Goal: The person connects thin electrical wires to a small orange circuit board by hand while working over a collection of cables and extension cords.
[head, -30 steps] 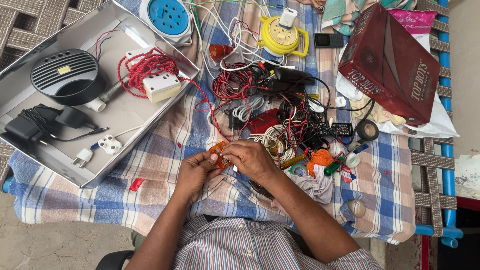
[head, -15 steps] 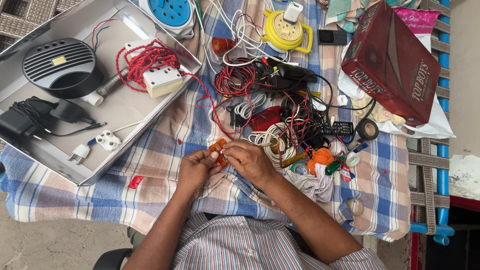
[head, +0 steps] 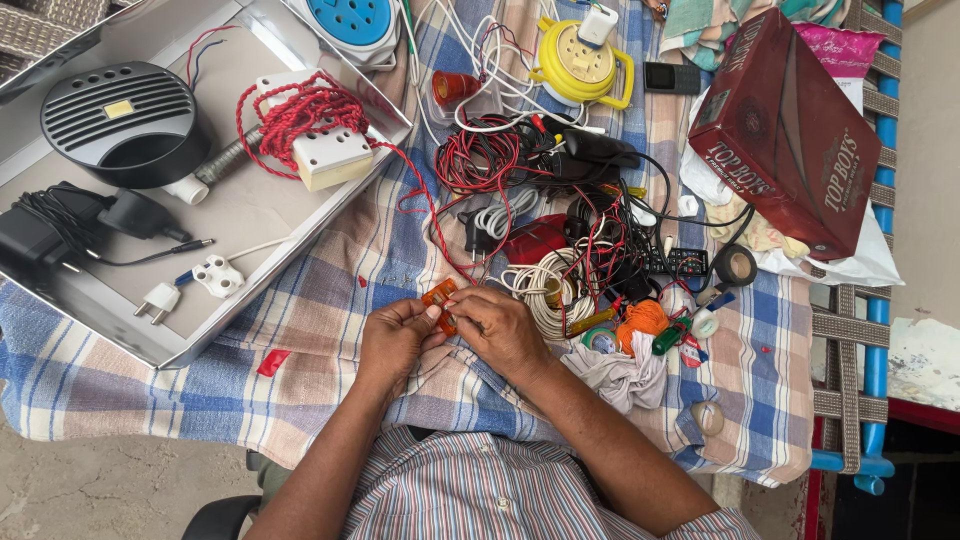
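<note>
Head view, read from left to right: an open metal tray (head: 120, 335) is seen at the far left, carrying a black round speaker grille (head: 120, 120), a black adapter (head: 45, 230), a white plug (head: 160, 298) and a white socket block wound with red wire (head: 320, 140).

Just right of the tray, the left hand (head: 395, 340) is closed on a small orange translucent part (head: 440, 305), pinched between thumb and fingers. The right hand (head: 500, 330) meets it from the other side, its fingers closed on the same part. The part is held just above the checked cloth (head: 330, 260), near the person's lap.

For the step in hand, a steady pinch by the left hand is judged advisable, with fine work done by the right fingertips. The thin red lead (head: 425, 215) running toward the part should be kept slack.

Further right lie a tangle of cables (head: 560, 200), a yellow extension reel (head: 580, 65) and a dark red box (head: 790, 130).
</note>
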